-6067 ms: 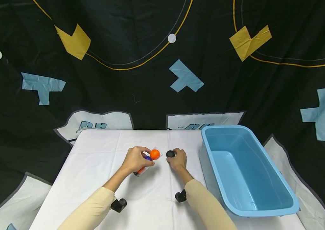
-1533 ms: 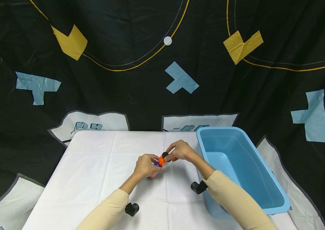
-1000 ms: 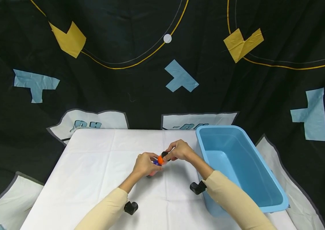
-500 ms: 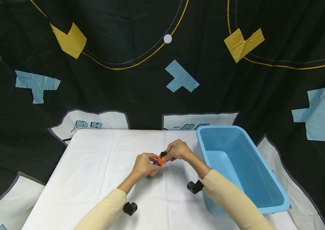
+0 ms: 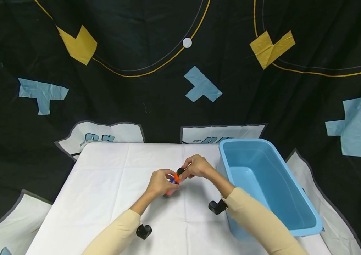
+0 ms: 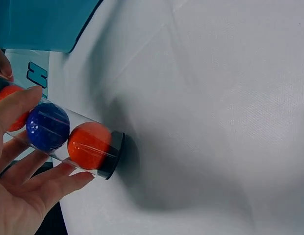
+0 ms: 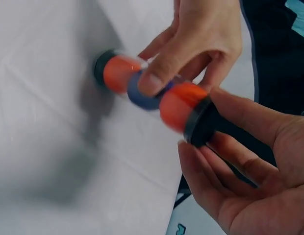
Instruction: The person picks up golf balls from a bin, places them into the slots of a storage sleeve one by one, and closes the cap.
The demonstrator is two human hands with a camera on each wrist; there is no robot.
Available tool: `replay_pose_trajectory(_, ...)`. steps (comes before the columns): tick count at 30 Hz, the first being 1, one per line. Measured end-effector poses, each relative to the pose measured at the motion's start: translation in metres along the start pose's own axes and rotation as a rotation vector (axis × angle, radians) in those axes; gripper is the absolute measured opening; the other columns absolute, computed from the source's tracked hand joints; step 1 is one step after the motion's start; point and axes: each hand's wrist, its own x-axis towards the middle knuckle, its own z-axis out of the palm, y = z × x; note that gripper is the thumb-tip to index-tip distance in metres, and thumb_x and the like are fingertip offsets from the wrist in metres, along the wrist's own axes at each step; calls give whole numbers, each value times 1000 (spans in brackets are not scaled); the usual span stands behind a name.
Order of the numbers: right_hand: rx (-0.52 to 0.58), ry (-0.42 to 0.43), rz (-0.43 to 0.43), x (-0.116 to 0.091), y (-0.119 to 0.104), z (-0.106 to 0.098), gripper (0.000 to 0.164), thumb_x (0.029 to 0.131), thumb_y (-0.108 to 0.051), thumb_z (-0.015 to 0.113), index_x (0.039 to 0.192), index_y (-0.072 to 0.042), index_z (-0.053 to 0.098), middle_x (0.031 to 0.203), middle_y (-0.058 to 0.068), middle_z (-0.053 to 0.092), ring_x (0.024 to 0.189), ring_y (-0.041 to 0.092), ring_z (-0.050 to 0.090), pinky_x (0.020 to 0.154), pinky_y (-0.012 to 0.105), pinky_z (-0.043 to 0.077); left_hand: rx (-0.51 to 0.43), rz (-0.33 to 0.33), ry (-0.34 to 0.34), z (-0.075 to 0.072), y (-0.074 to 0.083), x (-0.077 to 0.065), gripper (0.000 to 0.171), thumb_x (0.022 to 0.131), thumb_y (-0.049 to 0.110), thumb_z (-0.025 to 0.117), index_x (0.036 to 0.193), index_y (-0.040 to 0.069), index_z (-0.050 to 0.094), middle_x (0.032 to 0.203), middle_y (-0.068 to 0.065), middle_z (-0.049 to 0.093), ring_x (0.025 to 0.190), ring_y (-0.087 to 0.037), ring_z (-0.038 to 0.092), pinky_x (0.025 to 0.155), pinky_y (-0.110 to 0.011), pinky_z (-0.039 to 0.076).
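Observation:
A clear tube (image 6: 73, 120) holds an orange ball (image 6: 89, 146), a blue ball (image 6: 47, 127) and another orange ball (image 7: 179, 108) in a row. My left hand (image 5: 159, 183) grips it round the middle, thumb over the blue ball. The tube tilts above the white cloth, its lower end closed by a black cap (image 6: 113, 155). At the upper end my right hand (image 5: 198, 166) pinches a second black cap (image 7: 200, 123) between thumb and fingers. That cap sits against the tube's mouth, right beside the upper orange ball.
A blue plastic tub (image 5: 271, 198) stands on the right of the table, close to my right forearm. White cloth (image 5: 104, 184) covers the table. Behind it hangs a black curtain (image 5: 155, 106) with taped shapes.
Earlier the right hand held the black cap apart from the tube, low over the cloth; now the cap is at the tube's upper end. Over the last second both hands barely move.

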Motion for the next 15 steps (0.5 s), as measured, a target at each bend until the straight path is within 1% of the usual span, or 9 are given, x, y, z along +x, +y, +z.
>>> replay_pose_trajectory(4, 53, -93, 10, 1, 3, -8, 35, 72, -7, 89, 103, -2, 75, 92, 10, 74, 71, 19, 71, 76, 35, 62, 31, 22, -13, -2, 2, 0, 39, 65, 28, 95, 97, 14, 77, 92, -8, 79, 90, -27, 74, 74, -35, 59)
replay_pose_trajectory(6, 52, -116, 18, 0, 3, -15, 42, 74, -7, 87, 112, -2, 72, 95, 10, 74, 75, 18, 69, 79, 36, 62, 45, 20, 4, -6, 4, 1, 40, 65, 27, 96, 97, 13, 77, 92, -8, 78, 89, -28, 74, 73, -36, 59)
replay_pose_trajectory(8, 37, -112, 22, 0, 3, -23, 48, 74, -7, 86, 119, -2, 69, 98, 10, 74, 80, 19, 69, 81, 36, 61, 63, 14, 41, -12, 4, 4, 41, 64, 27, 95, 97, 11, 76, 91, -9, 78, 90, -29, 73, 75, -37, 58)
replay_pose_trajectory(11, 2, -84, 21, -2, 3, -35, 53, 75, -8, 87, 124, -3, 67, 100, 10, 74, 87, 21, 70, 82, 35, 61, 85, -6, 109, -24, 3, 11, 40, 66, 23, 93, 98, 8, 74, 92, -13, 77, 91, -33, 71, 77, -42, 57)
replay_pose_trajectory(13, -18, -75, 22, -4, 3, -41, 54, 75, -11, 87, 124, -3, 66, 98, 10, 74, 87, 22, 70, 80, 34, 60, 93, -28, 141, -31, 1, 16, 40, 66, 20, 91, 99, 5, 73, 92, -15, 77, 91, -36, 70, 78, -45, 56)
replay_pose_trajectory(15, -41, -70, 23, -6, 5, -43, 53, 76, -14, 87, 123, -3, 66, 93, 9, 74, 81, 21, 69, 76, 32, 59, 80, -63, 149, -37, -3, 19, 40, 67, 16, 89, 101, 2, 72, 92, -17, 76, 89, -36, 70, 76, -45, 57)
